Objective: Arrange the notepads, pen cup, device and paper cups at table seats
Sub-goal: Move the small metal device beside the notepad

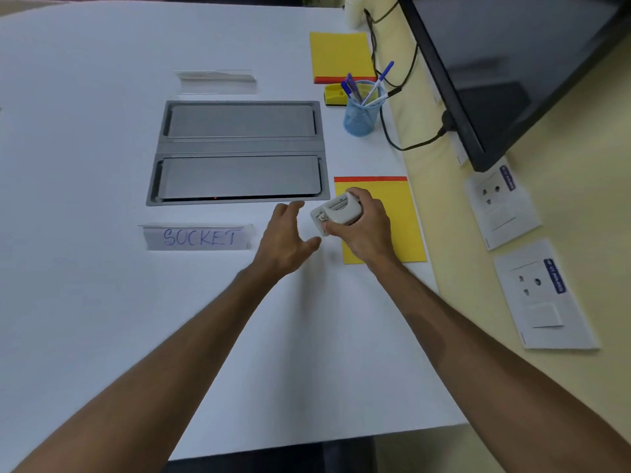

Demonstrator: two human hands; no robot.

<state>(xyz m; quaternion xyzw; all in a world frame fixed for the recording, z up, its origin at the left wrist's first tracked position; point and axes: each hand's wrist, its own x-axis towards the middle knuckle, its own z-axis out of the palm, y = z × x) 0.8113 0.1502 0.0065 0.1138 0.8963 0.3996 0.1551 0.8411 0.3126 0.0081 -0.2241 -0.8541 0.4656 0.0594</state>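
Observation:
My right hand [367, 230] grips a small white device [336, 211] just above the left edge of a yellow notepad [406, 220] with a red strip on its far side. My left hand [286, 240] hovers open beside the device, fingers spread, holding nothing. A second yellow notepad [339, 54] lies farther away, red strip toward me. In front of it stands a blue mesh pen cup [361, 116] with several pens. White paper cups [355, 8] stand stacked at the far right edge.
A grey double-lid socket box [239, 146] is set into the white table [102, 302], with a "SOCKET" name tent [198, 237] near me and another tent [216, 80] beyond. A yellow eraser [335, 94], black cables [392, 134], a dark monitor [512, 70] and printed sheets [543, 295] lie right.

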